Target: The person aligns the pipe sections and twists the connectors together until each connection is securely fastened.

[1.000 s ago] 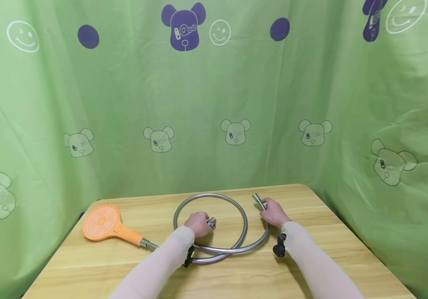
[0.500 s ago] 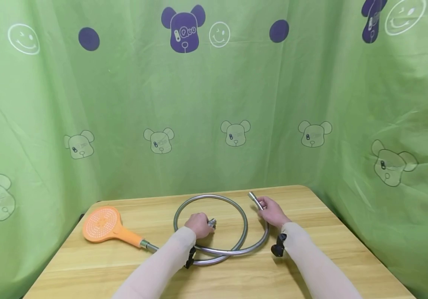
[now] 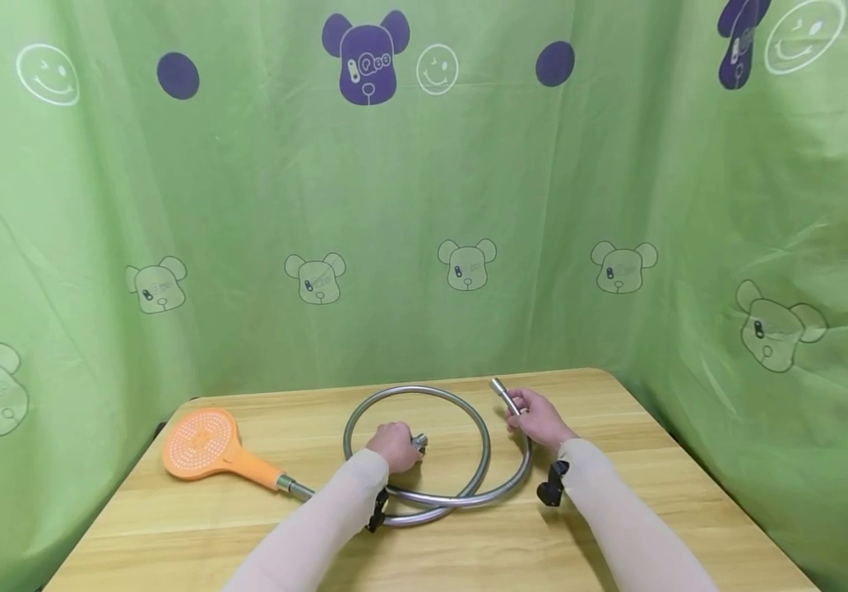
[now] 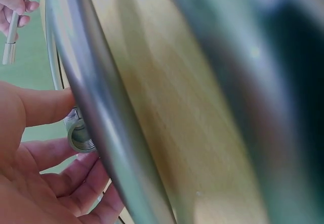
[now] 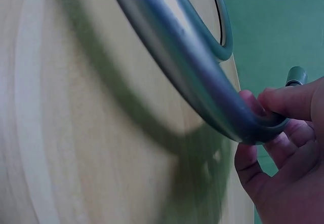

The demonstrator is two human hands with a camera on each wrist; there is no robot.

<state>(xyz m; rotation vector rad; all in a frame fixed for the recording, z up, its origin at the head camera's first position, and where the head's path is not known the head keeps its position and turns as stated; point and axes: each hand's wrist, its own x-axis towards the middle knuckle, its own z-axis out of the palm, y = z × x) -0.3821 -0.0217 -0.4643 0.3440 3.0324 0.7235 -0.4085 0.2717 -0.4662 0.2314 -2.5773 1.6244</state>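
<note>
My left hand [image 3: 394,446], over the middle of the table, pinches a small chrome threaded fitting [image 3: 419,442] between thumb and fingers. In the left wrist view, the threaded ring opening of the fitting [image 4: 81,139] shows beside the hose. My right hand [image 3: 542,418] grips the grey metal shower hose [image 3: 486,448] just below its free end. The hose's metal end nut [image 3: 498,385] sticks up past those fingers, tilted to the left. From there the hose loops round my left hand and runs to an orange shower head [image 3: 205,444], which lies face up at the left.
Everything is on a light wooden table [image 3: 586,534]. A green curtain [image 3: 394,181] with bear prints encloses the back and both sides. Where the hose crosses itself, it lies in front of my left hand.
My right hand has shifted slightly left, and the hose end has swung left and up with it. The left hand keeps its hold on the fitting and has turned it slightly.
</note>
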